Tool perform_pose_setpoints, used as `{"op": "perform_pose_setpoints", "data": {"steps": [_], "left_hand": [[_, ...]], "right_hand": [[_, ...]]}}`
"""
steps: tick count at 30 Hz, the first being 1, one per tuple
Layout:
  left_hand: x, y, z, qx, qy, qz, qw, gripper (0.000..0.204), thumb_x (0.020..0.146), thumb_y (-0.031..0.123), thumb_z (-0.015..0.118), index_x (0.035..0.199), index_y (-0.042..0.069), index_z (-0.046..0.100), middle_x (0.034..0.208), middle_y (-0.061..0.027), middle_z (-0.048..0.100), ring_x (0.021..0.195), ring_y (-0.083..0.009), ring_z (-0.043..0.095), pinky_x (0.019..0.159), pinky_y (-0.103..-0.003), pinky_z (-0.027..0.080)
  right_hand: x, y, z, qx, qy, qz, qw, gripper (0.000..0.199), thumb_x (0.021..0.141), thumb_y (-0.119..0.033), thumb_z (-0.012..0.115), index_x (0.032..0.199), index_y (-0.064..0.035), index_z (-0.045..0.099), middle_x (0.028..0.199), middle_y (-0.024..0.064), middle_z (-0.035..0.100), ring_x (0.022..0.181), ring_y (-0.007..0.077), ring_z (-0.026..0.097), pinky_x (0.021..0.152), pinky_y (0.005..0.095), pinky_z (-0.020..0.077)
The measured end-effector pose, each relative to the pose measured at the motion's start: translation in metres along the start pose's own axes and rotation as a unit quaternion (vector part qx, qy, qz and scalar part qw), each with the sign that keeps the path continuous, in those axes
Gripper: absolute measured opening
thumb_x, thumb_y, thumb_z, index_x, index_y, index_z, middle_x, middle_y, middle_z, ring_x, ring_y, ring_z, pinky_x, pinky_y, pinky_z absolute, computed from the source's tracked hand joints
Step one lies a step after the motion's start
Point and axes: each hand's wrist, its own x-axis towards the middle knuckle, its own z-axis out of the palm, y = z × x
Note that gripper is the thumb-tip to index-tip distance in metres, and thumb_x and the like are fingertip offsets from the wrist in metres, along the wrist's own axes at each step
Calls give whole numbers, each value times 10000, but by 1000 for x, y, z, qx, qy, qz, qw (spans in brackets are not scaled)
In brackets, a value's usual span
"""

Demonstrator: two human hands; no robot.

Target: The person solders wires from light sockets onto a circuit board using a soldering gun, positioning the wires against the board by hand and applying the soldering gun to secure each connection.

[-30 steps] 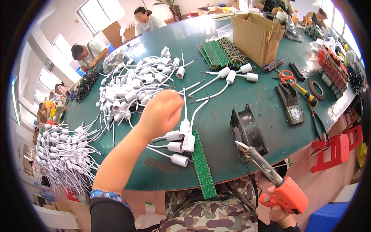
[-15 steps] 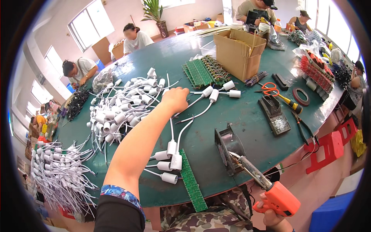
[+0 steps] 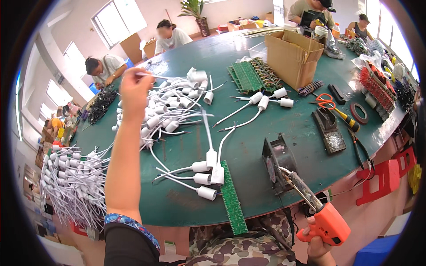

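My left hand (image 3: pixel 135 88) is raised over the pile of white lamp holders (image 3: pixel 153 122), its fingers pinching the cable of one lamp holder (image 3: pixel 196 76), which trails to the right, blurred. My right hand (image 3: pixel 316 244) is closed round the handle of an orange soldering gun (image 3: pixel 330 224); its metal tip points up-left beside a black square fan (image 3: pixel 276 165). By the table's front edge lies a narrow green circuit board strip (image 3: pixel 233 204), and several white lamp holders (image 3: pixel 203 178) rest against its left side. A few other lamp holders (image 3: pixel 262 103) sit farther back, cables pointing left.
A cardboard box (image 3: pixel 290 60) stands behind stacked green circuit boards (image 3: pixel 246 76). On the right are orange scissors (image 3: pixel 326 101), a screwdriver (image 3: pixel 346 119), tape (image 3: pixel 359 113), pliers (image 3: pixel 357 148) and a black soldering stand (image 3: pixel 329 133). Bundled lamp holders (image 3: pixel 71 186) hang at the left edge. Other people sit around the table.
My left hand has moved left and away from the lamp holders near the middle, now with a lamp holder's cable in its fingers. The view has shifted slightly; my right hand still holds the soldering gun.
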Motion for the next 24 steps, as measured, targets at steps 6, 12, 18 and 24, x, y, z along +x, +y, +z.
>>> {"op": "perform_pose_setpoints", "data": {"steps": [6, 12, 18, 24], "left_hand": [[-101, 25, -119, -258, 41, -95, 960, 102, 974, 22, 664, 1032, 66, 593, 1065, -94, 678, 1010, -243, 713, 913, -349, 580], [-241, 27, -183, -276, 31, -272, 921, 162, 941, 18, 685, 1020, 85, 560, 1010, -88, 662, 951, -223, 701, 817, -350, 592], [-288, 4, -202, 188, 159, -218, 944, 590, 889, -14, 715, 1397, 11, 417, 1267, -168, 584, 1212, -268, 583, 1036, -398, 474], [-285, 39, -142, 318, -179, 71, 928, 640, 782, 150, 832, 1347, 17, 562, 1382, -204, 560, 1262, -400, 553, 1092, -469, 440]], "right_hand": [[-2, -3, 8, -1, -26, 14, 1000, 669, 1012, -500, 634, 1335, 72, 511, 1226, 144, 639, 823, 146, 652, 746, 320, 571], [-2, -11, 11, -26, -63, 47, 997, 699, 997, -556, 630, 1305, 63, 521, 1210, 121, 619, 819, 138, 636, 758, 319, 558], [1, -18, 22, -37, -62, 23, 997, 715, 976, -578, 650, 1284, 56, 533, 1200, 114, 617, 816, 137, 631, 759, 306, 545], [19, -41, 31, -54, -142, 43, 988, 719, 977, -585, 644, 1282, 56, 532, 1203, 116, 614, 814, 132, 626, 760, 294, 536]]}}
